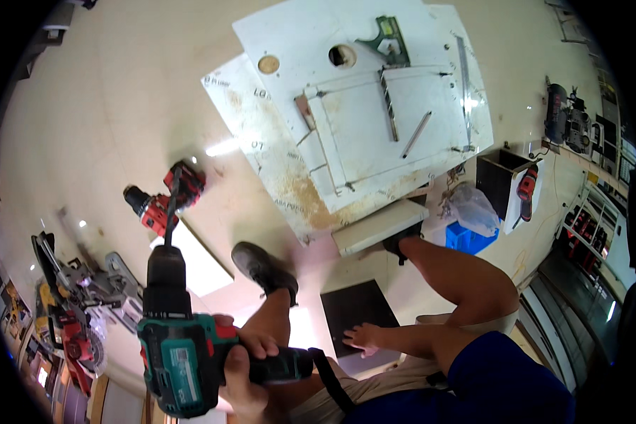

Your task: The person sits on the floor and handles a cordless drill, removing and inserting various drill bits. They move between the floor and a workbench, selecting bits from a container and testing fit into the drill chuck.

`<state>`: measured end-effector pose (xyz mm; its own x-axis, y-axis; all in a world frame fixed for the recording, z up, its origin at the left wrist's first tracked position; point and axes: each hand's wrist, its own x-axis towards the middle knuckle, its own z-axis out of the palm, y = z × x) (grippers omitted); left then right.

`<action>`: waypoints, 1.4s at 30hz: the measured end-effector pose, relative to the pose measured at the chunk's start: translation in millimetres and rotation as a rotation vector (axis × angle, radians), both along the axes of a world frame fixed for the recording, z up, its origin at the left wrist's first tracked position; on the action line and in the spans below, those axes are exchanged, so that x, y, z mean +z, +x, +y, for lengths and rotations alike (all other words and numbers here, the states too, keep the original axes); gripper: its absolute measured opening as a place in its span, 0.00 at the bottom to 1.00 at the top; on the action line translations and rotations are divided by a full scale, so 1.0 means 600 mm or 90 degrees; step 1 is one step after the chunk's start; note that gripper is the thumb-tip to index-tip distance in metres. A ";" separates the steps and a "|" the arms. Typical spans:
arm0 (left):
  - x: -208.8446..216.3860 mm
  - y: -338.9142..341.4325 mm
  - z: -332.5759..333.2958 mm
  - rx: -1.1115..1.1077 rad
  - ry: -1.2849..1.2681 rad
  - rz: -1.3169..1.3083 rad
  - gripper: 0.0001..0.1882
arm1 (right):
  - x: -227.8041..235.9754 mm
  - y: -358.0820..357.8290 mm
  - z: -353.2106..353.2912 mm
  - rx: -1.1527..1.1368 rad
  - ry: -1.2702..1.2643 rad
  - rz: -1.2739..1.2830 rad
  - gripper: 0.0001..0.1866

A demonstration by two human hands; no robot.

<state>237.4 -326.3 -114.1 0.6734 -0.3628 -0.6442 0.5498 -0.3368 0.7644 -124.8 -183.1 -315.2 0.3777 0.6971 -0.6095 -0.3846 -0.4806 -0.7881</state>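
My left hand (246, 371) is wrapped round the handle of a green and black cordless drill (184, 360), raised close in front of me at the lower left. From its black chuck a long dark bit (169, 222) points up and away. My right hand (361, 338) rests with spread fingers on a dark flat board (355, 311) between my legs. Ahead lies a white panel (297, 42) with round holes. On it are a combination square (390, 44) with a green head, a thick spiral drill bit (389, 104) and a pen-like stick (417, 134).
A red and black cordless drill (152, 210) stands on the floor left of the panels, by a white board (203, 265). A mitre saw (78, 332) is at far left. Rightward are a blue bin (470, 240), a dark box (498, 180), another red power tool (526, 187) and a compressor (569, 120).
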 end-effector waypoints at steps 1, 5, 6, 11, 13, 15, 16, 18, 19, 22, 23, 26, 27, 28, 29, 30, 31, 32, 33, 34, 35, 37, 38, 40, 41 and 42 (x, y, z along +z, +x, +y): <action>0.008 -0.007 0.004 0.003 -0.013 -0.008 0.23 | -0.029 0.011 -0.017 -0.043 0.092 0.031 0.46; 0.049 -0.031 0.041 -0.079 -0.137 0.046 0.22 | -0.148 0.078 -0.104 -0.264 0.057 0.081 0.32; 0.056 -0.035 0.057 -0.116 -0.183 0.080 0.21 | -0.150 0.096 -0.141 -0.235 0.011 0.036 0.29; 0.080 -0.113 0.090 0.033 -0.212 0.041 0.23 | 0.032 0.197 -0.322 -0.322 0.010 -0.240 0.13; 0.086 -0.122 0.090 -0.062 -0.182 -0.017 0.20 | 0.098 0.207 -0.386 -0.422 -0.055 -0.351 0.11; 0.087 -0.117 0.099 -0.088 -0.227 0.051 0.15 | 0.060 0.183 -0.455 -0.494 -0.236 -0.643 0.15; 0.083 -0.116 0.116 -0.102 -0.224 0.069 0.15 | 0.080 0.169 -0.488 -0.467 -0.393 -0.706 0.20; 0.067 -0.116 0.114 -0.150 -0.221 0.036 0.16 | 0.058 0.132 -0.511 -0.360 -0.486 -0.686 0.22; 0.079 -0.118 0.116 -0.182 -0.200 0.047 0.16 | 0.047 0.121 -0.520 -0.308 -0.528 -0.672 0.22; 0.087 -0.133 0.142 -0.223 -0.148 0.102 0.13 | 0.022 0.102 -0.521 -0.263 -0.521 -0.504 0.21; 0.090 -0.137 0.156 -0.289 -0.097 0.079 0.13 | 0.010 0.100 -0.522 -0.275 -0.502 -0.504 0.19; 0.086 -0.132 0.182 -0.477 0.046 0.055 0.16 | 0.022 0.096 -0.520 -0.285 -0.449 -0.499 0.15; 0.092 -0.141 0.184 -0.525 0.072 0.043 0.14 | 0.012 0.088 -0.510 -0.315 -0.466 -0.532 0.16; 0.092 -0.154 0.185 -0.542 0.094 0.019 0.13 | 0.003 0.082 -0.503 -0.338 -0.455 -0.492 0.16; 0.085 -0.162 0.187 -0.554 0.116 0.003 0.12 | 0.007 0.086 -0.499 -0.352 -0.438 -0.448 0.16; 0.077 -0.161 0.185 -0.632 0.165 -0.041 0.11 | 0.014 0.091 -0.498 -0.333 -0.432 -0.364 0.16; 0.070 -0.157 0.181 -0.715 0.208 -0.080 0.11 | 0.016 0.088 -0.498 -0.332 -0.433 -0.360 0.15; 0.061 -0.154 0.169 -0.802 0.250 -0.121 0.10 | 0.022 0.086 -0.500 -0.319 -0.421 -0.343 0.15; 0.057 -0.158 0.156 -0.842 0.257 -0.167 0.10 | 0.026 0.086 -0.502 -0.301 -0.406 -0.331 0.15; 0.055 -0.165 0.139 -0.883 0.262 -0.214 0.10 | 0.019 0.081 -0.501 -0.308 -0.397 -0.364 0.15; 0.056 -0.170 0.124 -0.928 0.265 -0.261 0.10 | 0.013 0.077 -0.497 -0.319 -0.389 -0.396 0.15; 0.050 -0.182 0.103 -0.886 0.265 -0.239 0.10 | 0.003 0.073 -0.496 -0.337 -0.375 -0.438 0.15; 0.046 -0.187 0.095 -0.868 0.264 -0.225 0.10 | 0.000 0.070 -0.495 -0.345 -0.370 -0.444 0.15; 0.034 -0.187 0.093 -0.906 0.261 -0.242 0.09 | -0.006 0.067 -0.498 -0.389 -0.361 -0.496 0.14; 0.030 -0.190 0.091 -0.924 0.254 -0.248 0.09 | -0.007 0.064 -0.499 -0.400 -0.360 -0.498 0.14; 0.032 -0.194 0.082 -0.952 0.242 -0.294 0.08 | -0.007 0.063 -0.501 -0.411 -0.359 -0.501 0.13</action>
